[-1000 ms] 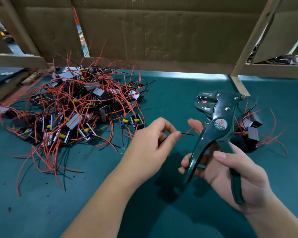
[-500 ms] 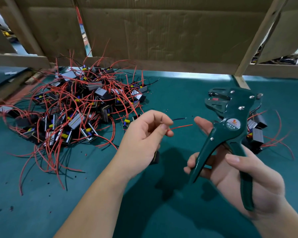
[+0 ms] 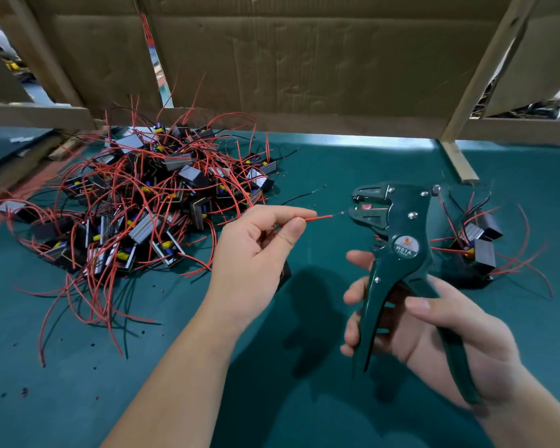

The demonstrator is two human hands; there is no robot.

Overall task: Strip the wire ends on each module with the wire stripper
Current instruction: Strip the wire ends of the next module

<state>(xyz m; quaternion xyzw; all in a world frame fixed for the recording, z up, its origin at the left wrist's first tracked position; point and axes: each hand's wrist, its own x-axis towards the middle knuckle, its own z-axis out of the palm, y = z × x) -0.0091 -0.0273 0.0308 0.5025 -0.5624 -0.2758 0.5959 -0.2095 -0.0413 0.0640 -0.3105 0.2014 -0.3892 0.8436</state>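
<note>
Left hand [image 3: 256,250] pinches red wire [image 3: 319,217] at wire stripper [image 3: 398,253] mouth

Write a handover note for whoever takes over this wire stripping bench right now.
Left hand: pinches a red wire, whose tip is at the stripper's mouth. Its module shows below the palm.
Right hand: grips the stripper, handles spread, not yet squeezed.
Big pile of modules lies on the left of the mat. The small pile is on the right, behind the stripper.
Done: probably the small pile, though the wire ends are too small to check.
Left: strip this red wire, check its black wire, then work through the big pile.
</note>
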